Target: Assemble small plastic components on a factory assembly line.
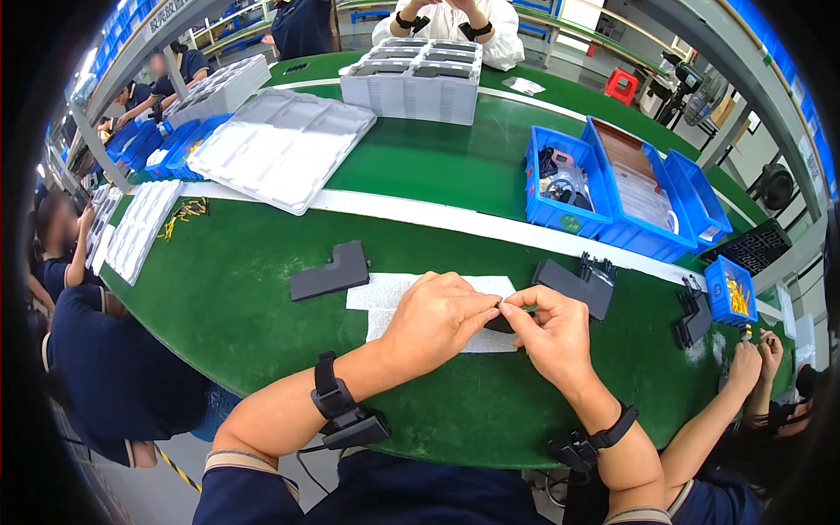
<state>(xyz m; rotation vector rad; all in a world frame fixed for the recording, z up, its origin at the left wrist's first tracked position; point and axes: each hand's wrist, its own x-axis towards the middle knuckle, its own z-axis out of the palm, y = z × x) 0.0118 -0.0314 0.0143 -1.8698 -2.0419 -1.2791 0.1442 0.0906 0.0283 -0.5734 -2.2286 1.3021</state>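
Note:
Over a white cloth (381, 293) on the green table, my two hands meet fingertip to fingertip. My left hand (440, 319) is closed in a pinch, and a tiny dark piece (498, 304) shows at its fingertips. My right hand (557, 334) pinches at the same spot, thumb and forefinger together. A black part (500, 325) shows just below the fingertips, mostly hidden; whether a hand grips it I cannot tell. To the left lies an L-shaped black plastic housing (332, 273). Beyond my right hand is another black housing (573, 287) with small fittings at one end.
Farther right are a black part (694, 322), a small blue bin of yellow pieces (735, 291) and a co-worker's hands (752, 359). Larger blue bins (634, 227) stand behind. White trays (280, 144) and loose yellow-black pieces (184, 214) lie at the left.

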